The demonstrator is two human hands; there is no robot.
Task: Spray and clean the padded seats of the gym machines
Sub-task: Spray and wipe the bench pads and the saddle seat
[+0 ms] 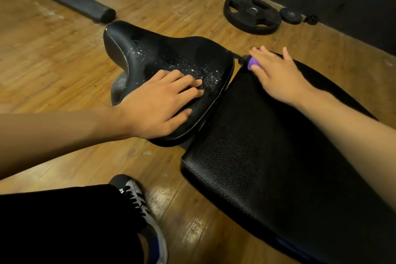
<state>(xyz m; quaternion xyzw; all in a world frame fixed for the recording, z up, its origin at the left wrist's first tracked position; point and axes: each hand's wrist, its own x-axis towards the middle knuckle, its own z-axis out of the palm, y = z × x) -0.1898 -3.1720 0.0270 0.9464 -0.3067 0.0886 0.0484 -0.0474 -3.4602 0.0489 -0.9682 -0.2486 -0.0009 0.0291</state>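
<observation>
Looking down at centre frame, I see the left hand (162, 100) lying flat, fingers straight, on the droplet-speckled seat (171, 53). Right of centre, the right hand (276, 75) covers the purple bottle (251, 64), which lies on the back pad (257, 146) beside the seat's edge. Its fingers are spread, but I cannot tell whether they grip the bottle.

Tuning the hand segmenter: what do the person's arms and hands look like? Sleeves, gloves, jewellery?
No sleeves in view: both arms are bare right to the frame edge. The left hand and right hand wear no gloves, rings, watch or wristband. No markings show.
</observation>
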